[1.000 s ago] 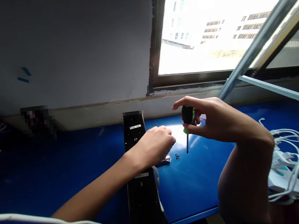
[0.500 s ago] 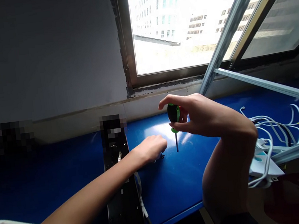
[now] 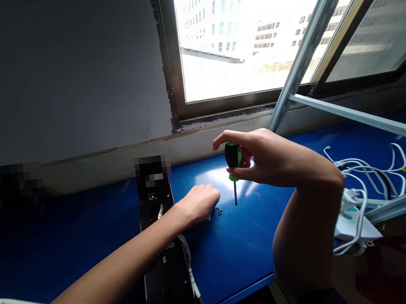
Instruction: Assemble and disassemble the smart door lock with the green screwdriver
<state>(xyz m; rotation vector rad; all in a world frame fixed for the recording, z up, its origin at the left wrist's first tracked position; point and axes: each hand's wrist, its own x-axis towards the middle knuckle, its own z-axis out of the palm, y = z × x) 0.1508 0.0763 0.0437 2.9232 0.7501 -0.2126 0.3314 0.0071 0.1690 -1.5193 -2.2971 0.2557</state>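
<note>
Our left hand (image 3: pixel 201 202) is drawing back slightly from the black bits (image 3: pixel 219 211) on the worktop (image 3: pixel 233 252); we cannot tell its grip. Our right hand (image 3: pixel 277 157) is gripping the screwdriver (image 3: pixel 232 155) nearby, tip down.

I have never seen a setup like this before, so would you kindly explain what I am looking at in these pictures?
There is no machine here: a person works with two bare hands, and one camera on their head, looking forward and down, takes every picture.

The right hand holds a black and green screwdriver, its shaft pointing down. The left hand is curled low over the blue table; whether it grips anything is hidden. Beside it lie some tiny dark pieces, too small to name surely.

A long black panel lies under the left forearm. At the far right are tangled white cables, near metal bars.
</note>
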